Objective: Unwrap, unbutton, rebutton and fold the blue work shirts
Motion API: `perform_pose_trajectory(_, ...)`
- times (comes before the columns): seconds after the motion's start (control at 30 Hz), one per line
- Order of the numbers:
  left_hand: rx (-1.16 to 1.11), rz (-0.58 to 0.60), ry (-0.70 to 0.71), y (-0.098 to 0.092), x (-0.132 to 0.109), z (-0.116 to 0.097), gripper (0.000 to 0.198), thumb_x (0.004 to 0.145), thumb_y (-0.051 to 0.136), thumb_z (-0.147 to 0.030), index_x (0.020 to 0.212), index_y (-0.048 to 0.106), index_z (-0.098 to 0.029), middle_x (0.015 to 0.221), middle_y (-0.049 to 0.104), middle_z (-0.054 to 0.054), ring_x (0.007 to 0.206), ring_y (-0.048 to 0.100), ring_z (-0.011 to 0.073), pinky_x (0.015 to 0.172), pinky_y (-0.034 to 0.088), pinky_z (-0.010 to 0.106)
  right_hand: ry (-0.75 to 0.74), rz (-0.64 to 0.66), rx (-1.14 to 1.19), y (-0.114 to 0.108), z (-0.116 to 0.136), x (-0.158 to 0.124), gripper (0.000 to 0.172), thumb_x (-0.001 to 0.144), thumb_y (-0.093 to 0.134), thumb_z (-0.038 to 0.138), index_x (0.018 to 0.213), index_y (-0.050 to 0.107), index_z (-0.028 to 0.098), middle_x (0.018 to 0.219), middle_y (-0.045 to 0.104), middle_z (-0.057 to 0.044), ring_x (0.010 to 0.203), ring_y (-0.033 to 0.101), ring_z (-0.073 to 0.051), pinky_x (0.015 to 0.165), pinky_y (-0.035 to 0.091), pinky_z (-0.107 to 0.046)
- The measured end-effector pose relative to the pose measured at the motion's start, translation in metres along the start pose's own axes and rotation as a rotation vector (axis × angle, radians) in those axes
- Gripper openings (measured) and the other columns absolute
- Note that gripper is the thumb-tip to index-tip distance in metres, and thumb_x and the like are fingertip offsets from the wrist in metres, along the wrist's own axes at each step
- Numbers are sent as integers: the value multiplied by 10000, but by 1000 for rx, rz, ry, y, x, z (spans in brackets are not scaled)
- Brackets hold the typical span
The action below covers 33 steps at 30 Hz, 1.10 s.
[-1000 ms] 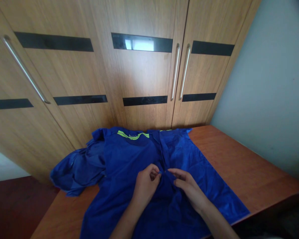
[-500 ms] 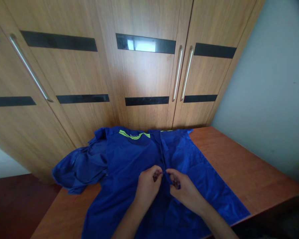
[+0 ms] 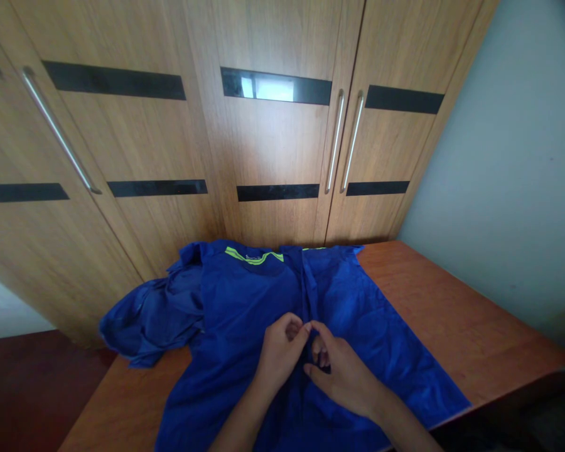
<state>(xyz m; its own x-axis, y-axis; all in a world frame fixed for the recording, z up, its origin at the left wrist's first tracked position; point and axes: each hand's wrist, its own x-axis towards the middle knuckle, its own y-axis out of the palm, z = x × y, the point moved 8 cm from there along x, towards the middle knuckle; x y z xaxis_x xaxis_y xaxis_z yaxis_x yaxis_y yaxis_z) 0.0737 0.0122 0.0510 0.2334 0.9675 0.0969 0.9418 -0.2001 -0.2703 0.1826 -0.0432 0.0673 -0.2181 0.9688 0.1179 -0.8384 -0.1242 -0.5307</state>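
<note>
A blue jacket [image 3: 245, 301] with lime-green trim at the neck lies spread out, its front strip running down the middle. My left hand [image 3: 282, 348] pinches the edge of this strip between thumb and forefinger. From the right, my right hand [image 3: 341, 370] reaches in with its forefinger against the left fingertips. Its thumb stands apart from that finger, the other fingers are curled, and no cloth shows between thumb and forefinger. What lies right under the joined fingertips is too small to make out. One sleeve [image 3: 153, 320] is bunched up on the left.
The jacket rests on a reddish-brown wooden surface [image 3: 433, 301]. Directly behind it rises a wooden wardrobe [image 3: 273, 138] with black strips and long metal handles. A pale wall [image 3: 513, 188] borders the right side, and a dark red floor [image 3: 23, 383] shows at lower left.
My right hand has shifted slightly left, and its thumb and forefinger have spread apart, off the front strip. My left hand keeps its pinch, almost in the same spot.
</note>
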Motion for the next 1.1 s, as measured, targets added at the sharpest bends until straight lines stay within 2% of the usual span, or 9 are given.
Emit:
perform_pose_trajectory(0.13, -130, 3, -84, 1, 2, 7, 207, 753, 612, -366, 699, 586, -168, 592, 594, -15, 552, 568, 132, 535, 432, 225, -11, 3, 93, 0, -3, 3, 424, 790, 494, 138, 1210, 491, 198, 756, 625, 19, 671, 590, -137, 629, 449, -235)
perform_pose_trajectory(0.23, -180, 9, -116, 1, 1, 8, 180, 733, 625, -335, 706, 599, -158, 589, 590, -17, 552, 558, 122, 535, 423, 217, 14, -57, 74, -4, -11, 6, 313, 858, 470, 214, 1159, 552, 200, 688, 626, 23, 600, 588, -136, 569, 423, -229)
perform_pose_trajectory(0.33, -218, 10, -137, 1, 1, 10, 178, 709, 642, -327, 707, 607, -152, 584, 597, -12, 552, 559, 120, 540, 424, 218, 16, -136, -110, -10, -13, 10, 242, 888, 474, 271, 1080, 613, 222, 687, 642, 7, 606, 596, -153, 573, 408, -245)
perform_pose_trajectory(0.5, -243, 7, -156, 1, 3, 16, 168, 684, 648, -313, 690, 616, -148, 581, 606, -9, 543, 563, 117, 547, 430, 221, -83, -243, -518, -17, 6, 17, 137, 875, 517, 212, 865, 653, 230, 778, 645, -29, 799, 577, -203, 704, 403, -294)
perform_pose_trajectory(0.57, -237, -5, -160, -1, 4, 17, 166, 686, 645, -314, 684, 615, -151, 582, 603, -11, 541, 560, 114, 547, 429, 221, -127, -249, -595, -17, 14, 19, 155, 877, 507, 179, 816, 643, 222, 796, 634, -36, 821, 554, -205, 717, 398, -300)
perform_pose_trajectory(0.73, -219, -36, -162, -4, 2, 13, 133, 677, 637, -286, 690, 613, -156, 583, 608, -8, 549, 559, 120, 542, 414, 221, -172, -241, -655, -17, 20, 19, 170, 890, 477, 162, 833, 630, 209, 828, 618, -51, 850, 535, -210, 725, 395, -309)
perform_pose_trajectory(0.83, -206, -39, -150, -4, 0, 9, 113, 675, 628, -267, 686, 607, -157, 570, 597, -14, 538, 545, 115, 526, 385, 213, -148, -261, -589, -20, 15, 19, 163, 886, 478, 169, 812, 617, 210, 815, 615, -46, 829, 536, -208, 720, 393, -313)
perform_pose_trajectory(0.9, -201, -43, -137, -4, 0, 7, 122, 678, 636, -276, 689, 603, -159, 580, 596, -16, 546, 545, 114, 534, 384, 213, -114, -282, -466, -24, 8, 20, 155, 876, 491, 193, 780, 612, 213, 773, 605, -35, 790, 538, -197, 710, 394, -306)
perform_pose_trajectory(1.1, -150, -45, -38, -2, 0, 1, 117, 722, 625, -279, 718, 585, -169, 651, 615, -7, 610, 585, 130, 575, 413, 215, 95, -308, 159, -25, -29, 29, 220, 812, 563, 392, 732, 622, 195, 658, 583, 0, 640, 525, -157, 609, 386, -265)
